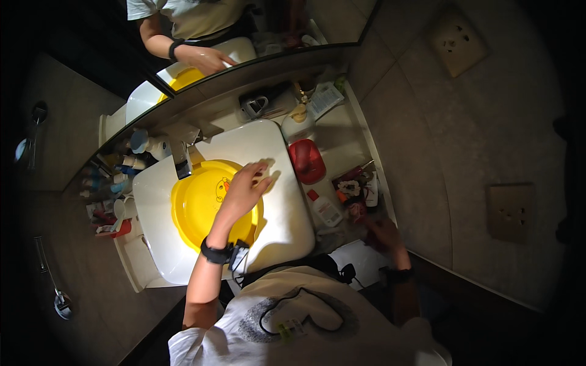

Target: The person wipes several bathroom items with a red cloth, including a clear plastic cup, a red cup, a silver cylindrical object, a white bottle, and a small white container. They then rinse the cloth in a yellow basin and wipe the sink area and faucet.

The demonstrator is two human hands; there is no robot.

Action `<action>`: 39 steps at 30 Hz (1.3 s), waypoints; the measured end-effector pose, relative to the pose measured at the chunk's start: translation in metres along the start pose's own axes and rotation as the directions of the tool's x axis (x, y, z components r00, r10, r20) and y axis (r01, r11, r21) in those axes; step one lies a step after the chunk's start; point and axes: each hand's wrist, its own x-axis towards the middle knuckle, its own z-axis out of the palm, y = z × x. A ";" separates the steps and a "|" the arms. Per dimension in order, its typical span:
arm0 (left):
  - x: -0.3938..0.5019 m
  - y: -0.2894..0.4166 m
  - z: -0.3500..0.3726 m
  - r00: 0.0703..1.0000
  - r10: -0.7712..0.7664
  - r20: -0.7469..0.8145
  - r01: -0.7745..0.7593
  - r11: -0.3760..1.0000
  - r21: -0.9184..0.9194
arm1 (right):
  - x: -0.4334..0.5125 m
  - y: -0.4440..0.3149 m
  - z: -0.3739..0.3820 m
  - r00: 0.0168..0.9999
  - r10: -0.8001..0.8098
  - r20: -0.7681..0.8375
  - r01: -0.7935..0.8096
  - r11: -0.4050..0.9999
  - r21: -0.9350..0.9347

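My left hand hovers over the right part of a yellow plastic basin that sits in a white washbasin. Its fingers are apart and nothing is in it. A cartoon face is printed inside the yellow basin, beneath a chrome faucet. At the counter's right edge my right hand is in shadow, by a dark red item that looks like cloth; blur hides whether the fingers grip it. Just beyond that hand lie hair ties and a white tube.
Right of the washbasin stand a red soap box, a red-capped bottle and a pump bottle. Several bottles and a red container line the left side. A mirror runs along the back; wall sockets are at right.
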 end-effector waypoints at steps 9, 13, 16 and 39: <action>0.136 0.000 0.050 0.940 0.286 -0.186 -0.215 0.920 0.328 | -0.020 -0.091 -0.039 0.897 -0.339 -0.283 0.268 0.927 -0.262; 0.159 0.008 0.057 0.968 0.224 -0.116 -0.174 0.925 0.338 | -0.015 -0.102 -0.043 0.873 -0.374 -0.314 0.354 0.928 -0.121; 0.163 0.013 0.059 0.987 0.140 -0.080 -0.094 0.904 0.417 | -0.005 -0.095 -0.039 0.858 -0.375 -0.352 0.387 0.921 -0.038; 0.118 0.033 0.177 0.919 0.309 0.244 -0.363 0.905 0.224 | -0.060 -0.140 -0.067 0.857 -0.379 -0.348 0.502 0.468 0.727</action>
